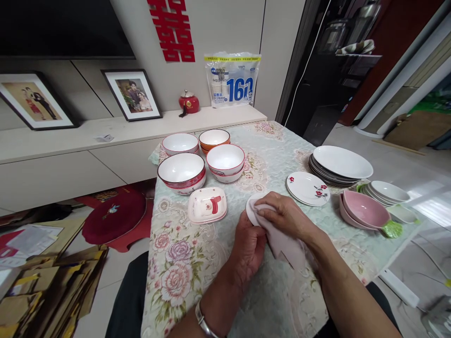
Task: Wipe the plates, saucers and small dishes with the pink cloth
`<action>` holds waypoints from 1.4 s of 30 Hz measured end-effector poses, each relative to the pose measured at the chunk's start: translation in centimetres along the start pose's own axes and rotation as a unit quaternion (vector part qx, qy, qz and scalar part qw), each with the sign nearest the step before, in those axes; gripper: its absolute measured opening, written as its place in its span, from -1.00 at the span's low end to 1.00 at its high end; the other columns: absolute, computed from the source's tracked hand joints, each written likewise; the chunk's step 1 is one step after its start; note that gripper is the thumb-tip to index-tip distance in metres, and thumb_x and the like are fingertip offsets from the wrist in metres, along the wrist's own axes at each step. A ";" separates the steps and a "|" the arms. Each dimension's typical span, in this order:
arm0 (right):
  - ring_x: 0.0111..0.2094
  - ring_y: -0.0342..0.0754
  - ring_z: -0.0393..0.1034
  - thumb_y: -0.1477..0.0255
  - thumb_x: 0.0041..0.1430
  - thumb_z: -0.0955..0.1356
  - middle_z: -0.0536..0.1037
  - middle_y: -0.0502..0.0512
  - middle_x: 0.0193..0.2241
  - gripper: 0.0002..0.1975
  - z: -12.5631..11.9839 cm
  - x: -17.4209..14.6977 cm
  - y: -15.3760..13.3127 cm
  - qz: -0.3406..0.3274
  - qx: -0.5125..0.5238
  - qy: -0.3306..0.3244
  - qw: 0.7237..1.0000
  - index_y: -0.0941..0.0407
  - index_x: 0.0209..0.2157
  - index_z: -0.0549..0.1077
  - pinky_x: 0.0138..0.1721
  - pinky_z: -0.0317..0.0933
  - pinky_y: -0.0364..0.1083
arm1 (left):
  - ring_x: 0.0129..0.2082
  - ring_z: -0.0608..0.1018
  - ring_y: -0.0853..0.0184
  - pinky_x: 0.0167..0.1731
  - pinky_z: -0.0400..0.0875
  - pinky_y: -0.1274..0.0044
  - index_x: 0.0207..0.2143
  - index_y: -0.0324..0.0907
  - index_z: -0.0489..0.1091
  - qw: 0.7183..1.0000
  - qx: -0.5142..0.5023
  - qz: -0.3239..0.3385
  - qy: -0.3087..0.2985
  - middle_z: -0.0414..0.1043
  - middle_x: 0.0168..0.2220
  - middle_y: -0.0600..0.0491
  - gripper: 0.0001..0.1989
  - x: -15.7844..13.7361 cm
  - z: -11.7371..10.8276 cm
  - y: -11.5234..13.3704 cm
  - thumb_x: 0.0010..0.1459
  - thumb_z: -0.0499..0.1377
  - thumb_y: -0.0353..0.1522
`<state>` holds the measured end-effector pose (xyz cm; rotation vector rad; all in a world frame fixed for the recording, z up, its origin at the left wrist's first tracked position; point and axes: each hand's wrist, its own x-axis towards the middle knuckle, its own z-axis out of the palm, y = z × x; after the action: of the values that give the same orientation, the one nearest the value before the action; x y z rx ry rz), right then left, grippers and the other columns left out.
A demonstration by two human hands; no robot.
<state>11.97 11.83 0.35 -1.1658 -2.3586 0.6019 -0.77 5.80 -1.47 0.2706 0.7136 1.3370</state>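
My left hand (247, 246) is closed on the edge of a small white dish (251, 215), most of which is hidden. Pressed against the dish's face is a pale cloth (291, 249), bunched under the fingers of my right hand (287, 213) and hanging down towards my lap. To the left sits a stack of small rectangular dishes (207, 206) with a cartoon print. Beyond it stand stacked bowls (225, 159) with coloured rims. On the right, flower-printed plates (308, 188) lie nearest my right hand.
A flowered cloth covers the table (176, 277). At its right are stacked oval plates (341, 162), pink bowls (364, 209) and pale leaf-handled bowls (389, 191). Behind it, a cabinet (141, 134) holds framed photos, a red jar (189, 103) and a bag of cups (232, 82). Flattened cardboard (66, 281) lies lower left.
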 end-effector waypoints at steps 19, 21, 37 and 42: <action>-0.08 -0.03 0.40 0.52 0.24 0.30 0.51 0.09 -0.14 -0.76 -0.8 -0.3 0.5 0.020 0.007 -0.005 1.000 0.07 -0.08 0.48 -0.03 0.21 -0.08 | -0.28 0.47 0.36 -0.31 0.30 0.57 -0.05 -0.16 0.44 0.999 0.030 -0.014 -0.002 0.53 -0.23 0.07 -0.28 -0.3 0.2 0.1 -0.38 0.09 -0.65; -0.10 0.03 0.40 0.51 0.25 0.28 0.52 0.16 -0.16 -0.77 -0.6 -0.2 1.6 0.081 -0.053 0.039 0.995 0.12 -0.09 0.49 -0.05 0.22 -0.04 | -0.29 0.46 0.35 -0.31 0.31 0.55 -0.03 -0.18 0.44 0.999 0.045 -0.026 -0.002 0.53 -0.23 0.06 -0.28 -0.3 0.2 0.2 -0.37 0.09 -0.63; -0.13 -0.01 0.37 0.49 0.34 0.24 0.57 0.09 -0.19 -0.79 -0.2 0.1 -1.6 -0.067 -0.034 -0.036 0.997 0.09 -0.12 0.50 -0.04 0.19 -0.03 | -0.43 0.43 0.41 -0.47 0.27 0.62 -0.24 -0.17 0.39 0.999 0.036 -0.026 0.011 0.44 -0.42 0.14 -0.47 -0.8 0.6 -0.1 -0.38 0.09 -0.63; -0.12 0.02 0.39 0.41 0.34 0.25 0.51 0.17 -0.19 -0.76 -0.4 -0.1 1.5 0.107 -0.091 0.051 0.989 0.11 -0.13 0.54 -0.08 0.21 -0.05 | -0.31 0.49 0.32 -0.36 0.37 0.54 -0.07 -0.20 0.41 0.998 0.048 -0.029 0.021 0.50 -0.28 0.06 -0.36 -0.6 0.3 -0.2 -0.34 0.13 -0.59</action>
<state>13.17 12.61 -0.17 -1.5067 -2.2549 0.3903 -0.46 5.29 -1.14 0.2979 0.8172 1.2581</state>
